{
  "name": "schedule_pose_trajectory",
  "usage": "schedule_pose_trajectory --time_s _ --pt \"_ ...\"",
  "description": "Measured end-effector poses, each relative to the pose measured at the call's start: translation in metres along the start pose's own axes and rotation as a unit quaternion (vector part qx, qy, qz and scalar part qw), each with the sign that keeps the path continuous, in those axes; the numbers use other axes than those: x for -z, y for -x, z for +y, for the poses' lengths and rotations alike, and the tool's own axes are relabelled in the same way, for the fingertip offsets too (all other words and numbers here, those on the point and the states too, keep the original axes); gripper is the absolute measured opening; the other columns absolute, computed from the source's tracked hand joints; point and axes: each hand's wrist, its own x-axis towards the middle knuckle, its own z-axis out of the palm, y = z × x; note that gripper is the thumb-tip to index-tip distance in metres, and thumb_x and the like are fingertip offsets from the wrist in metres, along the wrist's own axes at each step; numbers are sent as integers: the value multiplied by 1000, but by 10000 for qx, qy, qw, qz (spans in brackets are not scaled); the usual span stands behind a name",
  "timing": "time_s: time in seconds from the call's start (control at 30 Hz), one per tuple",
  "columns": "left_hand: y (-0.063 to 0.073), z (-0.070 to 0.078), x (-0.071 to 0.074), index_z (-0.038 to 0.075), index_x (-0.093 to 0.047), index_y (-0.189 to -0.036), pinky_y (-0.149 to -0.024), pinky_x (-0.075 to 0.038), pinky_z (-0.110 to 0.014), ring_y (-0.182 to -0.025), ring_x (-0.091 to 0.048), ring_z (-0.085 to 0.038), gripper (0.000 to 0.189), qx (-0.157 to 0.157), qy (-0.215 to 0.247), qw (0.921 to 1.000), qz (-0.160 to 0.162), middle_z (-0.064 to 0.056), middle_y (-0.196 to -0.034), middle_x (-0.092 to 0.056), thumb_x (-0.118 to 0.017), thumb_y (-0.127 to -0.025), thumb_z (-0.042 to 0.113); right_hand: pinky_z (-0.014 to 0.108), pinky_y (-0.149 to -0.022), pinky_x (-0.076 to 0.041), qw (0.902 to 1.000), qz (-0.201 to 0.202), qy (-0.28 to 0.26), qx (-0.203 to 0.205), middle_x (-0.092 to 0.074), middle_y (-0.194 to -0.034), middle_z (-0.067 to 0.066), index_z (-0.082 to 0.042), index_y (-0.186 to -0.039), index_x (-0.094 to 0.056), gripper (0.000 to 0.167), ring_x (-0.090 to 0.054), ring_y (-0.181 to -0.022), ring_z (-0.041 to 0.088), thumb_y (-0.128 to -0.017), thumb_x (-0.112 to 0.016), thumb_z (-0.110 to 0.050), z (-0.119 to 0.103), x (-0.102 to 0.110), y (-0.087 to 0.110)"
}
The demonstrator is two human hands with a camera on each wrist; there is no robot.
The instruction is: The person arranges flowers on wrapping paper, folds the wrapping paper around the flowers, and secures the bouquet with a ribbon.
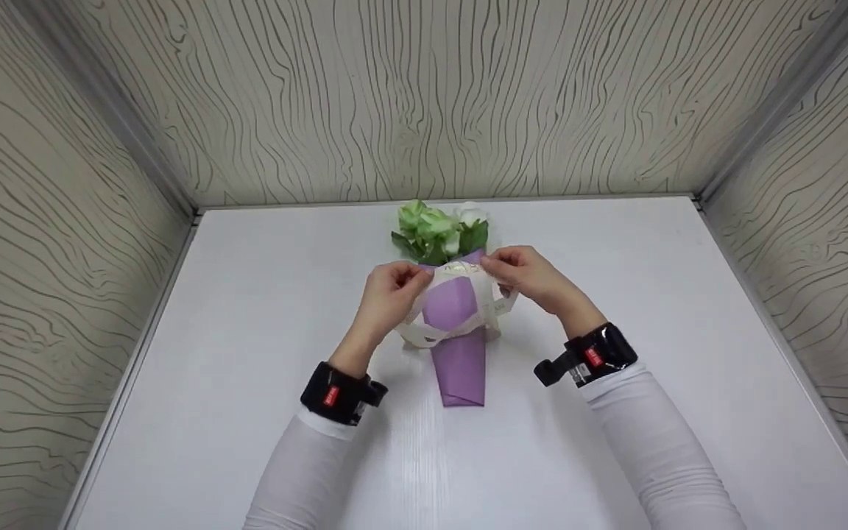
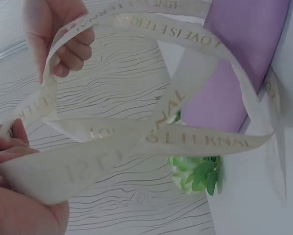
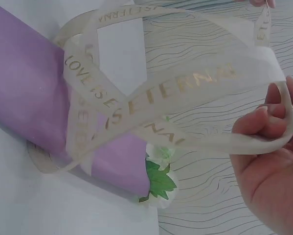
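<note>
A bouquet of green and white flowers [image 1: 435,224] in purple wrapping paper [image 1: 464,368] lies on the white table, blooms toward the back wall. Around the wrap runs a translucent cream ribbon [image 3: 185,81] with gold lettering, raised in crossing loops above the paper. My left hand [image 1: 387,298] pinches one part of the ribbon between thumb and fingers, left of the bouquet. On the other side, my right hand [image 1: 534,276] pinches another part, with a ribbon loop over its fingers in the right wrist view. A loose ribbon end [image 1: 505,303] hangs below the right hand.
The white table [image 1: 247,331] is bounded by wood-grain patterned panels [image 1: 424,96] at the back and both sides. Black wrist straps [image 1: 604,353] sit on both wrists, one with a tab sticking out toward the bouquet.
</note>
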Motion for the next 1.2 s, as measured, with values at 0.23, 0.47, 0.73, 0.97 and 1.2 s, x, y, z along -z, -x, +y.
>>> schedule_pose_trajectory --time_s 0.23,0.47,0.73,0.97,1.2 --pt "-6 1 31 3 -72 -80 -54 -34 -27 -55 -39 -10 22 75 -851 9950 -526 6 -59 -47 -66 -94 19 30 -66 -44 9951 -121 956 -213 -59 -79 1 6 -97 -67 26 -50 -74 14 -99 -60 -19 -4 22 8" --pt "-6 -6 63 4 -73 -82 -54 -34 -28 -57 -41 -11 21 249 -1634 9831 -783 4 -63 -52 -66 -94 20 34 -68 -48 9828 118 1789 -445 -65 -82 1 7 -97 -70 22 -57 -77 19 -94 -67 -14 -3 47 19" --pt "-2 -21 90 3 -75 -88 -58 -41 -30 -64 -48 -15 21 540 -2189 9707 -829 -2 -73 -63 -68 -93 21 31 -64 -48 9557 864 2714 -742 -66 -78 3 2 -89 -72 26 -57 -72 15 -87 -75 -24 -3 69 35" --pt "1 -39 102 2 -75 -93 -61 -44 -32 -69 -52 -18 23 886 -2393 9631 -851 -5 -79 -65 -68 -94 24 37 -69 -46 9340 1279 3173 -1029 -67 -80 6 0 -87 -72 29 -57 -78 22 -86 -76 -29 5 81 45" --pt "6 -64 116 0 -74 -98 -67 -49 -37 -76 -57 -21 25 1319 -2629 9521 -837 -9 -87 -68 -67 -94 24 45 -74 -48 9256 1437 3231 -1349 -68 -89 13 1 -90 -71 30 -60 -84 29 -87 -74 -29 37 91 54"
